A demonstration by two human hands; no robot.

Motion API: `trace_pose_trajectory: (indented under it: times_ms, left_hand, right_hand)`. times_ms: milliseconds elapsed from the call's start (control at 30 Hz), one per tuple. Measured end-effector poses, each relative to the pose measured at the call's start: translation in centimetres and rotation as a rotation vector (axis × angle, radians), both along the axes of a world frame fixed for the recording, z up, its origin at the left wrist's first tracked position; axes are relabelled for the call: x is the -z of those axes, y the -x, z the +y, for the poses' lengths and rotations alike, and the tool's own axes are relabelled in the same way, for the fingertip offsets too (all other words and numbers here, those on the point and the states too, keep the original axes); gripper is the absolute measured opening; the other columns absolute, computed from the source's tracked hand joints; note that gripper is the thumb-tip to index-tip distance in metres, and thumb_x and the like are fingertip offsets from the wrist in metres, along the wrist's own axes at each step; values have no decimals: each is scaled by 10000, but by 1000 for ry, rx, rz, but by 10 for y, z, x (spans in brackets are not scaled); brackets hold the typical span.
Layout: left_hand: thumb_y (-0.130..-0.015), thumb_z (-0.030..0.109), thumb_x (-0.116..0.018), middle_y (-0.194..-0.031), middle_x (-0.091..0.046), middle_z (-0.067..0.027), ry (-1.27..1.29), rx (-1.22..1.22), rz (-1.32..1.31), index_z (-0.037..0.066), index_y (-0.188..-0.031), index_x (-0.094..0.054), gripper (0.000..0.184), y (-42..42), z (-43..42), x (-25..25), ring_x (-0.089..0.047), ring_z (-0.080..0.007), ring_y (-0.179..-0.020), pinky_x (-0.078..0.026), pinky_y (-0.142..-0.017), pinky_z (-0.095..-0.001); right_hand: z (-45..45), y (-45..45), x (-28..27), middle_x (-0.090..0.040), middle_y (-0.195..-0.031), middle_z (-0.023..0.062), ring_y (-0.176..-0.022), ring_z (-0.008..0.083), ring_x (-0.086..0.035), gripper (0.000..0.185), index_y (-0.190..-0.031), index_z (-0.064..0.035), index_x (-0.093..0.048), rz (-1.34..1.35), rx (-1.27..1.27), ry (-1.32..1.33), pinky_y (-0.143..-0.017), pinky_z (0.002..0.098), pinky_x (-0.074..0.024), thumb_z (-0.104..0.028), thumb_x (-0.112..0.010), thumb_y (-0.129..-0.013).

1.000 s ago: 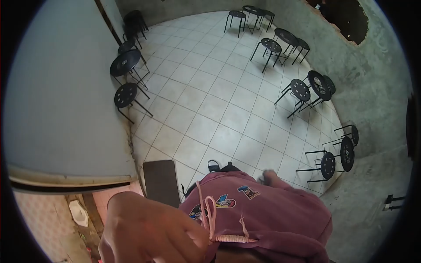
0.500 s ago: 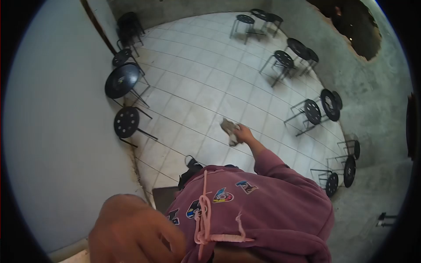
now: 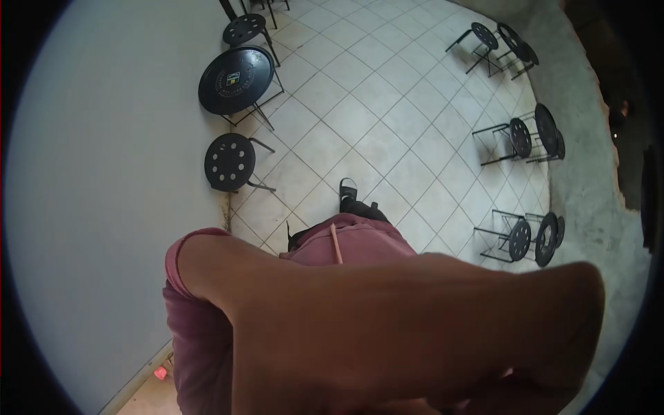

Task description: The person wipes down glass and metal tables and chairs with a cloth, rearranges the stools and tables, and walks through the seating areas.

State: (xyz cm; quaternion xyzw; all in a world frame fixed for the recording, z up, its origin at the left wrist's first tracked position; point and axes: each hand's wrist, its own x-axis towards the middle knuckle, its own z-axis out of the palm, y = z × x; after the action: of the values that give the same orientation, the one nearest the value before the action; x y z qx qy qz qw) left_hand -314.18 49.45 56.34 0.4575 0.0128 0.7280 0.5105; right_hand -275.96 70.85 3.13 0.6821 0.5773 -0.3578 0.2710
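Left hand very near the camera, around five o'clock.
Fingers are mostly hidden, so I cannot tell its grip; behind it, towards six, appears the pink top; a black stool stands at ten o'clock.

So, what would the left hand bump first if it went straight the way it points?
Probably the grey wall, toward the picture's right side. The left hand looms very close up, though, so its exact aim and the depth are hard to tell.
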Motion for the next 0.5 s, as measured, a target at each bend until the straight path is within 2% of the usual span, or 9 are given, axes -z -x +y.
trace_pose_trajectory:
  times_ms: [33,67,133,233,267,300,333,400,500]
  left_hand:
    - [-836,202,-573,-718,-531,-110,1,-9,4,78,-766,-514,154,17,14,0,-479,-173,-591,-396,-530,-254]
    - [-837,203,-572,-720,-527,-108,4,-17,7,77,-769,-508,157,34,27,1,-475,-170,-593,-394,-531,-252]
    - [-837,207,-570,-723,-520,-103,6,-36,9,74,-775,-497,164,68,54,3,-467,-165,-596,-388,-534,-248]
    - [-838,212,-567,-728,-509,-97,5,-108,-2,70,-785,-479,175,110,88,3,-456,-157,-602,-380,-537,-243]
    - [-838,214,-566,-730,-506,-95,10,-140,-13,69,-788,-474,179,125,91,2,-452,-154,-603,-377,-538,-241]
    - [-838,215,-565,-732,-502,-92,14,-165,-25,68,-791,-468,183,142,98,3,-448,-151,-605,-375,-540,-240]
    - [-839,217,-564,-733,-498,-90,15,-195,-26,67,-794,-462,187,160,101,4,-444,-149,-607,-372,-541,-238]
    - [-839,220,-562,-737,-491,-86,22,-254,-31,64,-800,-450,196,194,102,7,-436,-143,-610,-366,-543,-234]
    - [-840,226,-559,-742,-480,-79,27,-320,-41,61,-810,-433,210,240,99,13,-425,-135,-616,-358,-547,-229]
  right_hand:
    - [24,26,-1,-580,-1086,216,-1010,327,-565,449,-1028,3,-597,39,64,43,-832,369,-455,-340,-560,-741]
    - [63,40,36,-564,-1104,231,-1025,348,-550,483,-1026,10,-593,12,-651,-92,-847,375,-446,-383,-530,-752]
    - [123,125,31,-559,-1096,249,-1021,368,-543,515,-1026,11,-589,144,-157,-133,-860,392,-435,-423,-491,-766]
    - [197,277,-34,-577,-1035,260,-1004,390,-542,548,-1042,13,-569,289,-416,-317,-837,423,-435,-454,-468,-774]
    - [240,310,-4,-594,-1012,240,-990,383,-553,517,-1024,-1,-582,326,-620,-353,-827,419,-439,-441,-479,-774]
    - [236,369,-54,-602,-1004,227,-969,368,-568,484,-1013,-21,-595,385,-480,-373,-810,410,-450,-427,-508,-765]
    - [250,414,-61,-606,-998,224,-951,348,-582,461,-1030,-42,-605,465,-531,-364,-788,401,-461,-403,-547,-748]
    - [266,494,-68,-635,-920,215,-879,310,-623,492,-964,18,-626,566,-559,-366,-742,373,-478,-408,-575,-721]
    - [240,589,-110,-643,-851,220,-812,308,-638,444,-896,30,-651,441,-855,-364,-697,370,-491,-361,-610,-688]
